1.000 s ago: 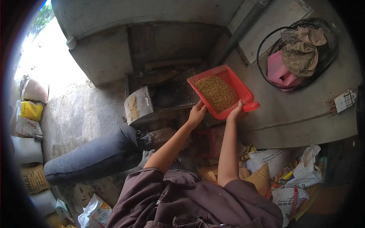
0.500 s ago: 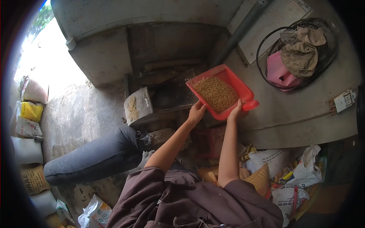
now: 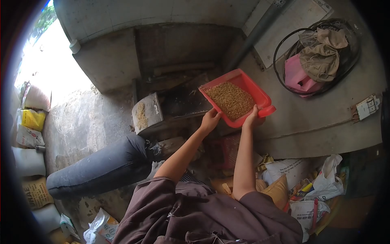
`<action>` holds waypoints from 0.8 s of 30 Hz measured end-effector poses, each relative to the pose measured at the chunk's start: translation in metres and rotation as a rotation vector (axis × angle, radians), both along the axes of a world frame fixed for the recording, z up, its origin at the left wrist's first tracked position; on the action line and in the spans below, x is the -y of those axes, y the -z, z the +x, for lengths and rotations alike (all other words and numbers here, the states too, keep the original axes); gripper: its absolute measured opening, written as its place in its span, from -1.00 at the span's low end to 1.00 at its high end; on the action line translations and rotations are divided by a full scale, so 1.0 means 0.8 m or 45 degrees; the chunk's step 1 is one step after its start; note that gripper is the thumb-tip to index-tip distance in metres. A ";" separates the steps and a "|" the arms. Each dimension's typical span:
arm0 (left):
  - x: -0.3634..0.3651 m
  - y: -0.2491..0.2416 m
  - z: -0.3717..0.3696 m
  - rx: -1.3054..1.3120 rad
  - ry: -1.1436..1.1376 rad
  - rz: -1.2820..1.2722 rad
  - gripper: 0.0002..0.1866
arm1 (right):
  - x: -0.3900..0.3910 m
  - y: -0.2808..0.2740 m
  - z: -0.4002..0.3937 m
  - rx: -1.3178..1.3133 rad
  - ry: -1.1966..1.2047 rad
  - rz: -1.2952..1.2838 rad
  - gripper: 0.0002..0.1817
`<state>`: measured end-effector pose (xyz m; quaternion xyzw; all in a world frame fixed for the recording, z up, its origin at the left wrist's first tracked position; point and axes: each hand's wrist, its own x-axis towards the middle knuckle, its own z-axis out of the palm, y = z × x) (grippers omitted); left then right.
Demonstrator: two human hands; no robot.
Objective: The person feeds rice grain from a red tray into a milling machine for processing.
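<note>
A red dustpan (image 3: 259,95) of grain (image 3: 230,99) sits just beyond the person's left hand (image 3: 211,120) and right hand (image 3: 252,118). The left grasps its near-left rim; the right clasps the near edge beside the handle (image 3: 268,111), fingers probably hidden underneath. Both arms (image 3: 243,162) stretch forward.

Bare arms (image 3: 244,158) stretched forward, left hand (image 3: 211,120) slanting inward, right hand (image 3: 252,118) pointing ahead — both gripping

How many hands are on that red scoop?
2. The left hand holds the lower-left edge of the red scoop in the picture; the right hand holds it beside the handle. Some fingers are hidden.
</note>
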<state>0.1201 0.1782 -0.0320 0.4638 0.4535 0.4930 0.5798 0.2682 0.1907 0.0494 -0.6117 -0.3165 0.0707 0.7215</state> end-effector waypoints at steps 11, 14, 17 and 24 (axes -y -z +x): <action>0.000 0.001 0.000 -0.109 0.040 0.040 -0.62 | -0.004 0.005 0.009 0.027 0.030 -0.026 -0.82; 0.002 -0.016 -0.003 -0.091 0.075 0.007 -0.65 | -0.007 0.010 0.010 0.147 0.134 -0.009 -0.80; 0.001 -0.019 -0.005 -0.142 0.128 -0.063 -0.66 | -0.013 0.021 0.020 0.164 0.088 -0.045 -0.79; -0.005 0.007 0.005 -0.132 0.055 0.037 -0.60 | -0.007 0.009 0.007 0.228 0.119 -0.147 -0.72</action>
